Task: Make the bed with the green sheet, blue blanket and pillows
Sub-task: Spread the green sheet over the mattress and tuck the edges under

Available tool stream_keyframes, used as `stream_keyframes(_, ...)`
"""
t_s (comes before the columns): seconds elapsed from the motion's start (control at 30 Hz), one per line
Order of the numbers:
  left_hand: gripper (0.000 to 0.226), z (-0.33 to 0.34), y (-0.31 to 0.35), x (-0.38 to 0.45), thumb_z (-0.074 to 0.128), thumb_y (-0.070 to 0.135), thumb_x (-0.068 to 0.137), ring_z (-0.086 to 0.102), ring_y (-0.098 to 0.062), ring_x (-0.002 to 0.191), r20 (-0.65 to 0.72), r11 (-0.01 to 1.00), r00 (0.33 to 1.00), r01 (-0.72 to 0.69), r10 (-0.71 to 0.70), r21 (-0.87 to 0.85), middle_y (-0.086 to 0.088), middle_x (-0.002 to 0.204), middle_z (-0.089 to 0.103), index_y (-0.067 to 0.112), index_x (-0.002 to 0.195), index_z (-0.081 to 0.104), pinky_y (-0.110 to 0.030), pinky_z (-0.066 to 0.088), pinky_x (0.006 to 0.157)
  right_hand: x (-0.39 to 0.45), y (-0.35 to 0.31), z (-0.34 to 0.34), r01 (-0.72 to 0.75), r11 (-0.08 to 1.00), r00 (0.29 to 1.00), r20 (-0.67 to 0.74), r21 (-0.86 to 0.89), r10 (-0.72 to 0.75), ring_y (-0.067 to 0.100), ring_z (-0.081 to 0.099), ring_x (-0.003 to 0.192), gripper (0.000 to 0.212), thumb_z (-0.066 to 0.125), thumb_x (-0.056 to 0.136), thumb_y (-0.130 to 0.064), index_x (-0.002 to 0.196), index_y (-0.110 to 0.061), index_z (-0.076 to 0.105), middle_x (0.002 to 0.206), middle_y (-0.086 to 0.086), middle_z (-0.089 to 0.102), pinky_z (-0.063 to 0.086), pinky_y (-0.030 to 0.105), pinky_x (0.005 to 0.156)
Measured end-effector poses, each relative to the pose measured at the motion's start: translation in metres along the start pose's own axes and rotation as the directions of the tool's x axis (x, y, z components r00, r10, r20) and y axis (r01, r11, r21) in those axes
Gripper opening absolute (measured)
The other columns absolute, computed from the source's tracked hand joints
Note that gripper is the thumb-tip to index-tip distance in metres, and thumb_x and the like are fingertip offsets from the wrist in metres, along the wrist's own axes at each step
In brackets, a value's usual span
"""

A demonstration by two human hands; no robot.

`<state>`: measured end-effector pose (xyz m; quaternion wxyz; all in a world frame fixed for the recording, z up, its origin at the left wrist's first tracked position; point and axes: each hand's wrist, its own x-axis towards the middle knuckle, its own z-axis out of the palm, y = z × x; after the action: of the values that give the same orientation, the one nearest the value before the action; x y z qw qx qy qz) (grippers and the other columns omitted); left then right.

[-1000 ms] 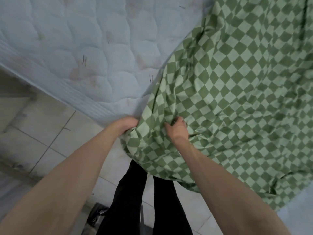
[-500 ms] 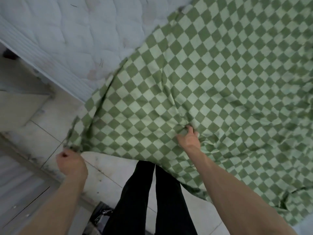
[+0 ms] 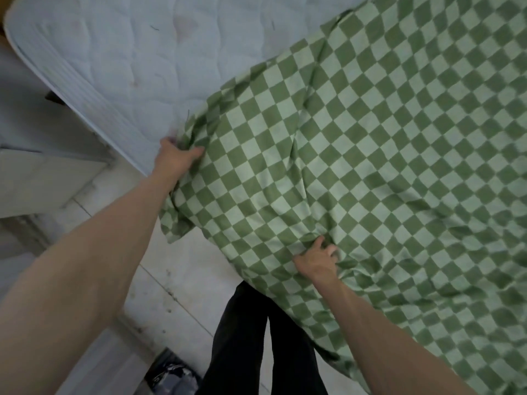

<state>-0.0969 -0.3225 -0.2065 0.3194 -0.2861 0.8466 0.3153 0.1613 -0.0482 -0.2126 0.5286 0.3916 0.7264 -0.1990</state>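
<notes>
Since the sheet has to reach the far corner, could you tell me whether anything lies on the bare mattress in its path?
Nothing visible does. The left hand and right hand both grip the green sheet, and the uncovered mattress ahead of it shows only its quilted surface with a few faint stains and stray threads.

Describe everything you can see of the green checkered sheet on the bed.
The green checkered sheet is soft, wrinkled fabric in light and dark green squares. It lies across the right part of the white quilted mattress, its near edge hanging over the side. The left hand grips its bunched left edge; the right hand pinches a fold nearer the person.
</notes>
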Motion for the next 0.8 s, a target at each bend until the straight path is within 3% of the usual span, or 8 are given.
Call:
stream_keyframes(0.17, 0.045, -0.001, 0.003, -0.018, 0.088, 0.037, 0.074, 0.076, -0.018, 0.086, 0.405, 0.996, 0.913, -0.019, 0.051, -0.083, 0.002, 0.107, 0.078, 0.022, 0.111, 0.069, -0.027, 0.059, 0.075, -0.005, -0.009, -0.024, -0.051, 0.999, 0.99, 0.131, -0.013, 0.052, 0.038, 0.03, 0.14, 0.104, 0.056, 0.09, -0.053, 0.157, -0.011, -0.011, 0.158, 0.02, 0.007, 0.033, 0.043, 0.113)
stream_keyframes(0.27, 0.026, -0.054, -0.027, -0.002, 0.081, 0.02, 0.081, 0.074, -0.026, 0.095, 0.016, 0.822, 0.998, 0.058, -0.059, -0.567, -0.007, 0.099, 0.077, 0.013, 0.102, 0.067, -0.036, 0.059, 0.081, -0.004, -0.016, -0.04, -0.069, 0.998, 0.978, 0.196, 0.008, 0.066, 0.033, 0.03, 0.142, 0.114, 0.065, 0.084, -0.056, 0.157, -0.006, -0.005, 0.158, 0.016, 0.023, 0.032, 0.04, 0.117)
stream_keyframes(0.37, 0.022, -0.097, -0.067, 0.012, 0.071, 0.019, 0.084, 0.063, -0.026, 0.102, -0.294, 0.911, 0.937, 0.055, -0.188, -0.408, -0.013, 0.111, 0.068, 0.015, 0.102, 0.059, -0.043, 0.054, 0.09, -0.006, -0.025, -0.04, -0.115, 0.993, 0.973, 0.204, 0.035, 0.105, 0.035, 0.026, 0.145, 0.122, 0.071, 0.079, -0.056, 0.157, -0.006, -0.007, 0.159, 0.017, 0.021, 0.028, 0.042, 0.119)
stream_keyframes(0.47, 0.058, -0.103, -0.075, 0.01, 0.084, 0.05, 0.078, 0.069, -0.026, 0.115, 0.21, 0.879, 0.977, 0.141, -0.048, -0.455, -0.001, 0.126, 0.072, 0.02, 0.125, 0.066, -0.046, 0.051, 0.104, -0.012, -0.034, -0.029, -0.168, 0.985, 0.972, 0.171, 0.04, 0.159, 0.037, 0.024, 0.144, 0.125, 0.071, 0.081, -0.057, 0.155, -0.009, -0.017, 0.159, 0.021, 0.006, 0.03, 0.043, 0.115)
stream_keyframes(0.53, 0.079, -0.105, -0.061, 0.011, 0.071, 0.076, 0.077, 0.067, -0.024, 0.123, 0.574, 0.834, 0.817, 0.275, 0.06, -0.478, 0.001, 0.135, 0.068, 0.026, 0.137, 0.064, -0.052, 0.046, 0.109, -0.015, -0.04, -0.022, -0.203, 0.975, 0.969, 0.162, 0.09, 0.187, 0.038, 0.027, 0.143, 0.121, 0.068, 0.086, -0.052, 0.154, -0.008, -0.021, 0.159, 0.023, 0.004, 0.032, 0.043, 0.114)
stream_keyframes(0.63, 0.072, -0.098, -0.033, 0.031, 0.047, 0.08, 0.088, 0.072, -0.028, 0.112, 0.707, 0.701, 0.707, 0.516, -0.022, -0.493, -0.009, 0.128, 0.072, 0.022, 0.117, 0.078, -0.045, 0.056, 0.09, -0.015, -0.055, -0.023, -0.279, 0.94, 0.96, 0.091, 0.197, 0.266, 0.037, 0.03, 0.141, 0.094, 0.051, 0.097, -0.047, 0.157, -0.008, -0.009, 0.16, 0.021, 0.012, 0.031, 0.044, 0.114)
stream_keyframes(0.7, 0.056, -0.085, -0.008, 0.041, 0.047, 0.061, 0.1, 0.075, -0.027, 0.101, 0.747, 0.81, 0.659, 0.484, -0.089, -0.331, -0.011, 0.124, 0.073, 0.017, 0.106, 0.082, -0.038, 0.06, 0.08, -0.02, -0.079, -0.03, -0.312, 0.894, 0.946, 0.015, 0.322, 0.325, 0.035, 0.041, 0.134, 0.074, 0.045, 0.098, -0.041, 0.157, -0.01, 0.014, 0.153, 0.018, 0.032, 0.036, 0.046, 0.114)
stream_keyframes(0.8, 0.037, -0.059, 0.02, 0.034, 0.052, 0.039, 0.106, 0.07, -0.027, 0.111, 0.885, 0.953, 0.42, 0.292, -0.203, 0.08, -0.014, 0.132, 0.068, 0.01, 0.123, 0.069, -0.044, 0.056, 0.097, -0.038, -0.137, -0.041, -0.176, 0.806, 0.927, -0.181, 0.564, 0.329, 0.034, 0.048, 0.128, 0.067, 0.053, 0.092, -0.034, 0.153, -0.02, 0.03, 0.146, 0.013, 0.045, 0.041, 0.047, 0.11)
